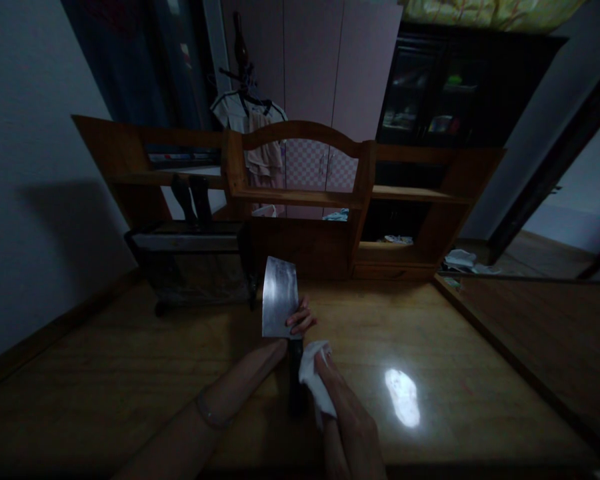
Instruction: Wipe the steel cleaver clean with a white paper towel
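My left hand (303,319) grips the cleaver (281,310) by its blade (279,293), my right hand (349,410) a cloth (314,373) at the handle (295,377), wiping seemingly unfinished.

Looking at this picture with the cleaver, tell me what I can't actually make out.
All in the head view:
Left hand's grip: palm hidden behind the cleaver.
Right hand's grip: some fingers hidden by the white cloth and the hand itself.
Handle: lower end lost in shadow; whether the cloth touches it is unclear.
Dark cabinet: items behind its glass too dim and small to name.
Left forearm: cut off by the bottom edge.
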Tool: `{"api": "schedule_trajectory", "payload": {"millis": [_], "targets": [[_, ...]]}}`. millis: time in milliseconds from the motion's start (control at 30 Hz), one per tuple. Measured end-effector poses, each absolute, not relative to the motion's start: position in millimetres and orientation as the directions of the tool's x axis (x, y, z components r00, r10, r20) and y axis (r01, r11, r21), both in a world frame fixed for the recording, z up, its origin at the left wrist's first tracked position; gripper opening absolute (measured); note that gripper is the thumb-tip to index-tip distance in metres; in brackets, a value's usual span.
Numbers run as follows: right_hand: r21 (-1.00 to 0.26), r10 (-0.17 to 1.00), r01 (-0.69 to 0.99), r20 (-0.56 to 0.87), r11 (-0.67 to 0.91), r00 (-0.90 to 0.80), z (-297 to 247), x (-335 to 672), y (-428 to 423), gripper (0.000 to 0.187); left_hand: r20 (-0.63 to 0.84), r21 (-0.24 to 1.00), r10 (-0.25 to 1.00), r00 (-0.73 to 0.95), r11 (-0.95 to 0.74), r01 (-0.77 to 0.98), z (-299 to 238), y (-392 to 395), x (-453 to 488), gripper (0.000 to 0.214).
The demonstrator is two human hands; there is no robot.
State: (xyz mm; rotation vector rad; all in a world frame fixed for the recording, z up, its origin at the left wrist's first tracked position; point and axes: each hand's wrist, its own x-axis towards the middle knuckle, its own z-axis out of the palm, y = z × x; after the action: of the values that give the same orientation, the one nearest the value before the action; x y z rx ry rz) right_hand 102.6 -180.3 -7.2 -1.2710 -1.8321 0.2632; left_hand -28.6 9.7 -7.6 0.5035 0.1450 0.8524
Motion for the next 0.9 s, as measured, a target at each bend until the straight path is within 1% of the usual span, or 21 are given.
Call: {"api": "schedule_trajectory", "payload": {"millis": [100, 200, 333, 467, 600, 667, 733, 800, 900], "targets": [[-0.597, 0.842, 0.66, 0.53, 0.456, -0.102, -1, 92, -164, 0.066, 0.077, 0.475, 0.762, 0.643, 0.539, -0.696, -10, 9, -29, 0.036], [-0.585, 0.855, 0.684, 0.506, 0.436, -0.112, -3, 82, -154, 0.065, 0.064, 0.467, 0.784, 0.618, 0.524, -0.712, -13, 11, -28, 0.025], [-0.552, 0.861, 0.715, 0.489, 0.428, -0.139, -6, 79, -157, 0.067, 0.035, 0.459, 0.815, 0.578, 0.501, -0.734, -14, 11, -26, 0.032], [-0.482, 0.846, 0.749, 0.498, 0.454, -0.192, -7, 82, -163, 0.067, 0.015, 0.457, 0.836, 0.549, 0.483, -0.747, -14, 7, -26, 0.032], [-0.411, 0.799, 0.764, 0.56, 0.497, -0.219, -16, 86, -165, 0.069, 0.006, 0.464, 0.843, 0.537, 0.474, -0.749, -15, 3, -32, 0.029], [-0.356, 0.763, 0.771, 0.597, 0.528, -0.246, -24, 91, -167, 0.074, 0.005, 0.47, 0.842, 0.54, 0.474, -0.744, -17, 5, -34, 0.028], [-0.289, 0.732, 0.782, 0.616, 0.553, -0.29, -34, 96, -170, 0.083, 0.006, 0.478, 0.835, 0.55, 0.481, -0.735, -21, 9, -34, 0.027], [-0.237, 0.724, 0.792, 0.603, 0.562, -0.334, -42, 101, -174, 0.087, 0.009, 0.488, 0.824, 0.567, 0.491, -0.722, -25, 14, -32, 0.024], [-0.184, 0.714, 0.789, 0.577, 0.587, -0.396, -51, 109, -181, 0.089, 0.017, 0.504, 0.812, 0.584, 0.497, -0.706, -26, 19, -26, 0.034]]}}
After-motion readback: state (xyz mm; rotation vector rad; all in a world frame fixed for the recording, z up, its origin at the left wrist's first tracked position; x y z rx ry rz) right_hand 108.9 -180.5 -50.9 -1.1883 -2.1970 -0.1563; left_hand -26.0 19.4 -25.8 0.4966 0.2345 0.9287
